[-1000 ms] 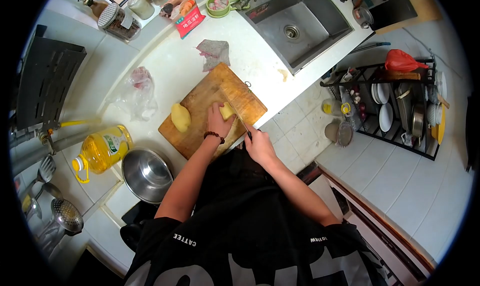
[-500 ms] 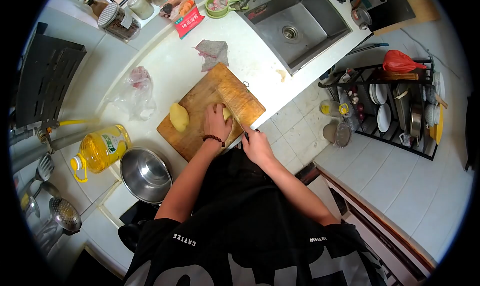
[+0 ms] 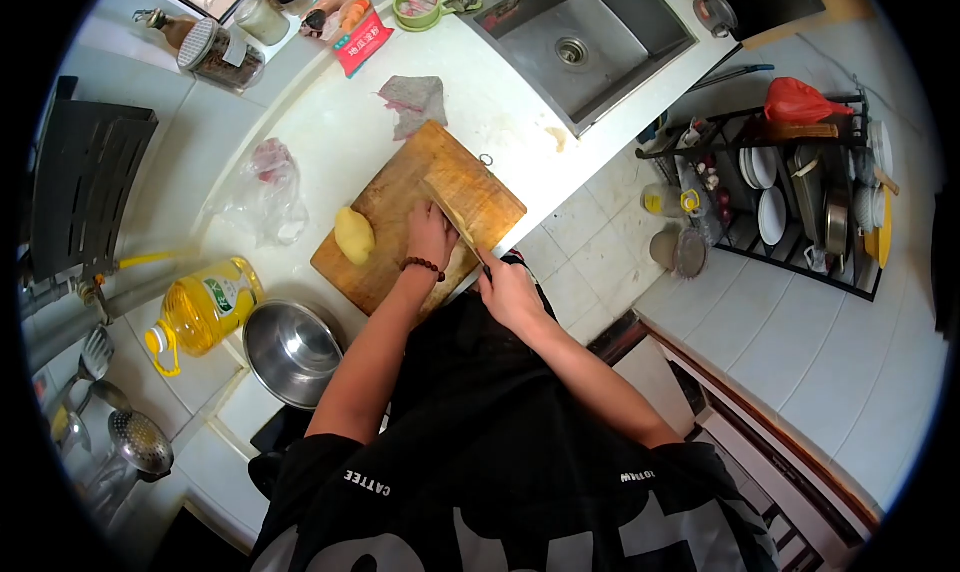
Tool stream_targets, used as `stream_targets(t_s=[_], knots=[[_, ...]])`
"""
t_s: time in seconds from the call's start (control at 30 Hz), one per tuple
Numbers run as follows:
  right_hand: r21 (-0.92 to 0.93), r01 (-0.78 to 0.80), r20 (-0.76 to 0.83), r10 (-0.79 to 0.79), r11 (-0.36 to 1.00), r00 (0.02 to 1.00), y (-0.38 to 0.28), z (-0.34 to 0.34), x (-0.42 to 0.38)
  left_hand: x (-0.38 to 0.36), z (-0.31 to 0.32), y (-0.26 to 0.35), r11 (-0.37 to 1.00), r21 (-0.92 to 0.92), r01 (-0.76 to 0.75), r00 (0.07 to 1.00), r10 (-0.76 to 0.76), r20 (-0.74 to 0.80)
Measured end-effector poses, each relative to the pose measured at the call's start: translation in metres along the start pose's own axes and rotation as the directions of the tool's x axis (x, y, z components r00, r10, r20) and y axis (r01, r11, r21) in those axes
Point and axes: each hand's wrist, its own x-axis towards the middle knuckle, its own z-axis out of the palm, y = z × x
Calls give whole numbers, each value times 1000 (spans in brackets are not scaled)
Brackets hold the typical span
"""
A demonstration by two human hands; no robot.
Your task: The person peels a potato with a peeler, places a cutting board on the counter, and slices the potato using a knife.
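Note:
My right hand is closed around the dark handle of a kitchen knife. Its blade stands nearly edge-on, close beside the fingers of my left hand. That hand, with a beaded bracelet at the wrist, presses down on a peeled potato, which its fingers and the blade now almost wholly hide. Underneath is a wooden cutting board at the counter's front edge. Another peeled potato, pale yellow and whole, lies on the board's left part, apart from both hands.
A steel bowl and an oil jug stand left of the board. A plastic bag and grey cloth lie behind it. The sink is back right; a dish rack stands right.
The knife blade has turned from a broad, slanted face to nearly edge-on and sits nearer my left fingers. The potato under that hand has gone from partly visible to hidden. The view has shifted slightly.

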Motion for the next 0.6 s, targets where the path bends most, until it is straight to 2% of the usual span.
stream_targets(t_s=[0.1, 0.23, 0.3, 0.33, 0.4, 0.43, 0.5, 0.6], knots=[[8, -8, 5, 8, 1000, 1000, 0, -1, 0, 1, 4, 0, 999, 4, -36, 997, 36, -62], [19, -18, 12, 18, 1000, 1000, -1, 0, -1, 2, 4, 1, 1000, 27, -12, 999, 13, -33], [15, -37, 21, 36, 999, 999, 0, 2, -2, 2, 7, 0, 989, 144, 14, 999, -20, 39], [15, -40, 23, 39, 999, 999, 1, 2, -4, 2, 9, -1, 989, 144, 15, 999, -21, 43], [-17, -26, 20, 26, 1000, 999, 4, 2, -8, 2, 11, 1, 956, 293, -14, 999, 1, 44], [-17, -32, 21, 32, 999, 999, 5, 2, -9, 1, 10, 2, 957, 290, -14, 999, 0, 49], [-11, -46, 47, 47, 999, 998, 6, 2, -11, 1, 5, 4, 908, 406, -102, 989, 48, 140], [8, -55, 56, 54, 998, 997, 8, 4, -10, 1, 8, -3, 880, 445, -167, 983, 114, 144]])
